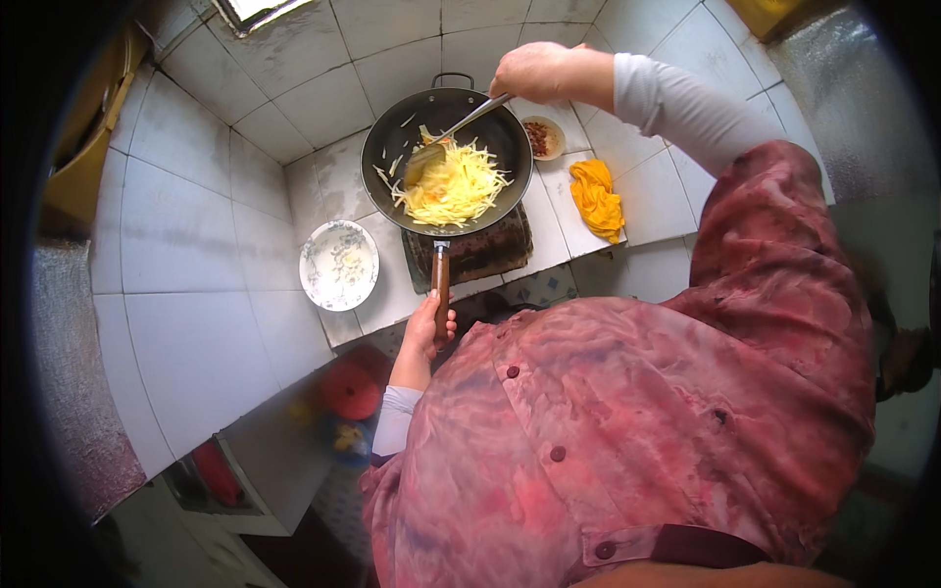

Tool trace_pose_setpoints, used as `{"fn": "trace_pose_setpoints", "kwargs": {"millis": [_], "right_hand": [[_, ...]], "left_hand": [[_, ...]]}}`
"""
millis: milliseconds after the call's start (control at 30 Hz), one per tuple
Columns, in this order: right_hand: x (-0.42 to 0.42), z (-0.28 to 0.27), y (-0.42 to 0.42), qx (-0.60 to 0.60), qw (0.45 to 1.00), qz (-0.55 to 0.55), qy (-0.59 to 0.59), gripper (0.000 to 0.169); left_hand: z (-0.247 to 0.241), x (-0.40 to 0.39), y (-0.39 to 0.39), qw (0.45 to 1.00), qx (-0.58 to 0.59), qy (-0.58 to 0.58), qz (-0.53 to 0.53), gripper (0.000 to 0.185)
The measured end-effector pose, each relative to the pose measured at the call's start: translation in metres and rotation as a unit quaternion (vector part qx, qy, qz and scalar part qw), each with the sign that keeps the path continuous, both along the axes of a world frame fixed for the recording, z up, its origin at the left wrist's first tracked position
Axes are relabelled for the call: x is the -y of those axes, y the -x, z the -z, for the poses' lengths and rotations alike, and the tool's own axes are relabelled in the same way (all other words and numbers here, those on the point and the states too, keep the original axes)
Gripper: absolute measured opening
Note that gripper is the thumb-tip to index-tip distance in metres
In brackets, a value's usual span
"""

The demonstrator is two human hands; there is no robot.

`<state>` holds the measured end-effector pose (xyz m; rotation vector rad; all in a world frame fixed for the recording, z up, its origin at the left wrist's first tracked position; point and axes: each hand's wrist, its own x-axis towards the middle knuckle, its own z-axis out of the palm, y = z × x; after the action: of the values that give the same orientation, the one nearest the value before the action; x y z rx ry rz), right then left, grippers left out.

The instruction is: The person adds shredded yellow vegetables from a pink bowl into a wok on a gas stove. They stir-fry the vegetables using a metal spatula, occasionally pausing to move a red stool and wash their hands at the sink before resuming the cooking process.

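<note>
My left hand is closed around the brown handle of a dark wok, below the pan. Above the wok's right rim, my right hand grips the metal handle of a spatula or ladle. The tool slants down to the left, its broad head among pale yellow shredded vegetables with a few orange bits. A few loose shreds cling to the wok's left side. The wok rests over a dark, stained stove, whose burner is hidden.
A patterned white bowl with small pale bits stands left of the stove. To the wok's right are a small bowl of reddish and pale pieces and a crumpled yellow cloth. Tiled walls rise at the left and back.
</note>
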<state>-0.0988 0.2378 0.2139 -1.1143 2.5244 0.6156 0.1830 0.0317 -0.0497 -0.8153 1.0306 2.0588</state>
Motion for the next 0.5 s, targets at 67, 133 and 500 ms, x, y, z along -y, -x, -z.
{"fn": "trace_pose_setpoints", "kwargs": {"millis": [67, 133, 500], "right_hand": [[-0.005, -0.027, -0.006, -0.025, 0.998, -0.003, -0.064, 0.016], [-0.017, -0.04, -0.008, -0.043, 0.996, 0.039, -0.066, 0.019], [-0.025, 0.029, -0.001, 0.082, 0.981, 0.136, -0.109, 0.032]], "left_hand": [[0.002, 0.001, 0.002, 1.0, -0.005, -0.001, 0.008, 0.034], [0.0, -0.001, 0.002, 1.0, -0.006, -0.002, 0.007, 0.034], [-0.003, 0.0, 0.004, 1.0, -0.001, -0.015, 0.011, 0.034]]}}
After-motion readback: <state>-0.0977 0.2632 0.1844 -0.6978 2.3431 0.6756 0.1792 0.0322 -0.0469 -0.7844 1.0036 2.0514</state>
